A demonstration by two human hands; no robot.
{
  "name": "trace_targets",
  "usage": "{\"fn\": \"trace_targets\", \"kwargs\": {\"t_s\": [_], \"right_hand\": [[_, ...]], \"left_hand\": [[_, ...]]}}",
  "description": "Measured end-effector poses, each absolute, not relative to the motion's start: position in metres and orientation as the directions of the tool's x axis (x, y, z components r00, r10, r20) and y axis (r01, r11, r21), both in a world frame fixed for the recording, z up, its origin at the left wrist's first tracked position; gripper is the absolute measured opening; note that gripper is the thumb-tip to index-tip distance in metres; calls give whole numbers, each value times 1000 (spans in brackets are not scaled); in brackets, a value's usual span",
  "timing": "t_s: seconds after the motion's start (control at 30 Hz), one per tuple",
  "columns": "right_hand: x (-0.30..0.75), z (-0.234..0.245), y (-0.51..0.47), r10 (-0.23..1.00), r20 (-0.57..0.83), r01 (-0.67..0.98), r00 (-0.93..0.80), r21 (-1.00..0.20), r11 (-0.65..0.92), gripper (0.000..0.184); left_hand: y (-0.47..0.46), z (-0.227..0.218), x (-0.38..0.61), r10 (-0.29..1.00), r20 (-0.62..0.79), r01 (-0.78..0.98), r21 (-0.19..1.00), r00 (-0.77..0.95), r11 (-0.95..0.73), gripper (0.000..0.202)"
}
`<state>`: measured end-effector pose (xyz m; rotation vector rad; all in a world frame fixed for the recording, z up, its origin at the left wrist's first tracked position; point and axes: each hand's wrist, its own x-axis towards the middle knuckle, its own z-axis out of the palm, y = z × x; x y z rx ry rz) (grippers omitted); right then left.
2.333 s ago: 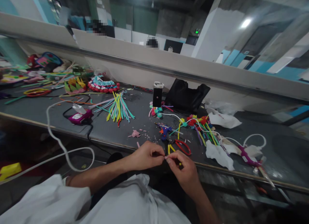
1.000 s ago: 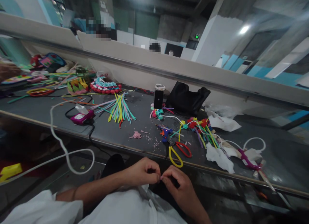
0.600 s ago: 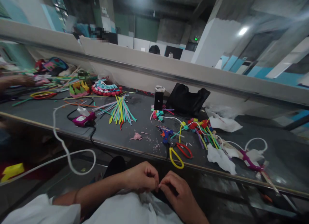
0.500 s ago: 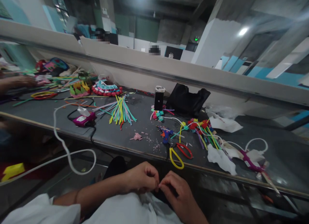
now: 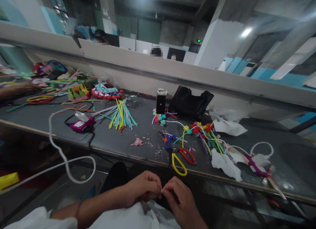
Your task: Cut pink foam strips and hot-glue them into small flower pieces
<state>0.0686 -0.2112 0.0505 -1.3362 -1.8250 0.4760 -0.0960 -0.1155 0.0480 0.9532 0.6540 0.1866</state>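
My left hand (image 5: 149, 186) and my right hand (image 5: 179, 196) meet above my lap, in front of the table edge. Thumb and fingers of both are pinched together at a tiny pale pink piece (image 5: 161, 190), mostly hidden by the fingertips. On the table beyond them lie a small pink fuzzy flower-like piece (image 5: 138, 142) and scattered pale clippings (image 5: 158, 152). To their right rest a blue glue gun (image 5: 168, 140) and scissors (image 5: 181, 173) with one yellow and one red handle loop, which jut over the edge.
A fan of pipe cleaners (image 5: 122, 115) lies mid-table. Behind stand a phone (image 5: 160, 105) and a black bag (image 5: 187, 102). Pipe-cleaner flowers (image 5: 197, 129) and crumpled paper (image 5: 223, 163) lie right. A magenta power strip (image 5: 82, 124) and white cable are left. A co-worker's hand (image 5: 24, 88) is far left.
The view has shifted slightly, so the table things sit a little further left. Both my hands keep the same pinch, with only slight finger movement.
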Motion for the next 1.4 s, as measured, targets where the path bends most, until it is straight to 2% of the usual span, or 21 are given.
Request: {"fn": "trace_targets", "kwargs": {"t_s": [0.17,0.3,0.47,0.63,0.87,1.03,1.2,1.3,1.4], "right_hand": [[72,53,-205,908,401,612,-123,-690,388,16],[74,52,-202,918,385,569,-99,-734,370,17],[77,56,-195,921,389,540,0,-775,328,17],[79,63,-187,912,409,529,24,-779,336,17],[78,63,-182,876,476,552,69,-750,365,14],[78,69,-174,866,480,558,143,-761,330,16],[96,78,-169,804,553,652,221,-697,300,12],[113,84,-168,760,585,717,285,-656,236,12],[123,90,-168,753,604,758,262,-611,226,13]], "left_hand": [[-110,57,-93,400,-445,122,776,801,619,4],[-110,61,-90,394,-418,74,757,819,650,6],[-103,69,-86,419,-353,67,826,836,560,17],[-92,77,-81,462,-306,64,881,832,469,21],[-93,75,-71,561,-296,-21,872,773,490,10],[-92,83,-68,537,-244,-88,851,807,518,14],[-83,93,-75,475,-210,-43,883,855,468,28],[-76,90,-85,512,-217,2,922,831,388,32],[-71,86,-95,539,-249,70,941,804,331,38]]}}
